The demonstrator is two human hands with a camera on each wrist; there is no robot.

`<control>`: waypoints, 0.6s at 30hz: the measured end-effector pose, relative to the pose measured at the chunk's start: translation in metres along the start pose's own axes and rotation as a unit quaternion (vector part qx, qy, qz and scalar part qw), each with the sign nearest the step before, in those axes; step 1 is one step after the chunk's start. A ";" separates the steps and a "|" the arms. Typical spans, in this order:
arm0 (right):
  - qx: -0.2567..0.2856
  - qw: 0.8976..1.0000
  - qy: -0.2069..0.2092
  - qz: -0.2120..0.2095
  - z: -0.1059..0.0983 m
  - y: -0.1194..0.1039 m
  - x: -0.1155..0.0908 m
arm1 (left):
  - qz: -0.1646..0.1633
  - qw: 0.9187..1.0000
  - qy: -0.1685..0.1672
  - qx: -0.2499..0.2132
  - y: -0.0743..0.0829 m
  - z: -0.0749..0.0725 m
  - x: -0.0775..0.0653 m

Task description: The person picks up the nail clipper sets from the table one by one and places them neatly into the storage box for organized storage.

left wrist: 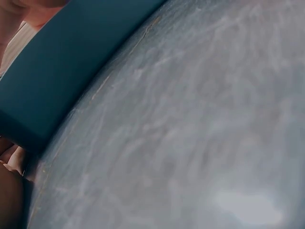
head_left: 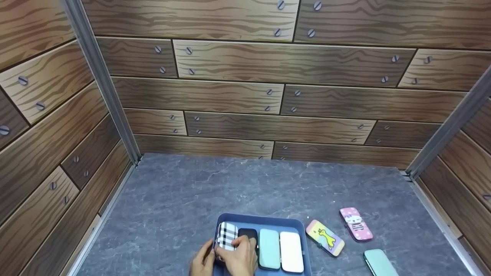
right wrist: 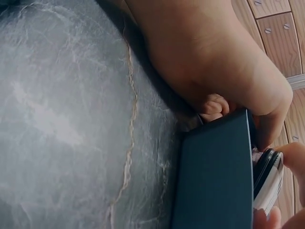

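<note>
In the head view a blue tray [head_left: 261,219] stands near the front of the table. My right hand [head_left: 242,258] pinches a slim black-and-white checkered case [head_left: 228,231] at the tray's left end, thumb and index finger on it. In the right wrist view the striped case [right wrist: 270,187] with its dark edge rises just past the tray wall [right wrist: 214,176]. My left hand [head_left: 202,260] grips the tray's left side, a finger over the rim close to the checkered case. To the right in the tray lie a black case [head_left: 247,232], a mint case [head_left: 269,249] and a white case [head_left: 292,252].
Right of the tray lie a giraffe-printed case [head_left: 326,238], a pink case [head_left: 356,224] and another mint case [head_left: 380,263], cut by the frame edge. The grey marbled table [head_left: 184,191] is bounded by wood-patterned walls [head_left: 230,96] with metal corner posts [head_left: 107,80].
</note>
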State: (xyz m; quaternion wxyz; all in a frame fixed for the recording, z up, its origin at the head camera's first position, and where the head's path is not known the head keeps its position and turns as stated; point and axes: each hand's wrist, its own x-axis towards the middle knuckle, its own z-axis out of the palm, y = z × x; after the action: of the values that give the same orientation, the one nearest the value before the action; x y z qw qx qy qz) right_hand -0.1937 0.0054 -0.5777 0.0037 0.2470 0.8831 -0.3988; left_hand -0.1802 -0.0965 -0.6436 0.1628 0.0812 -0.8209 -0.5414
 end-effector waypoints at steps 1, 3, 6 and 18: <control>0.000 1.000 0.000 -0.002 0.000 0.001 0.000 | -0.006 1.000 -0.006 0.001 0.001 0.000 0.000; -0.001 1.000 -0.002 -0.007 -0.001 0.002 0.001 | -0.017 1.000 -0.017 0.000 0.003 0.000 0.000; -0.001 1.000 -0.007 -0.014 -0.001 0.003 0.001 | -0.032 0.999 -0.033 -0.002 0.005 -0.002 0.000; -0.007 0.999 -0.023 -0.028 -0.001 0.007 0.000 | -0.037 0.999 -0.027 0.016 0.005 -0.003 0.001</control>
State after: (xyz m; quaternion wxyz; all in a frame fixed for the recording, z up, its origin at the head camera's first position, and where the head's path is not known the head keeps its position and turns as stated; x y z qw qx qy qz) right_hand -0.1902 0.0100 -0.5815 0.0146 0.2129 0.8921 -0.3983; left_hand -0.1796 -0.0971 -0.6378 0.1186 0.0996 -0.8297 -0.5362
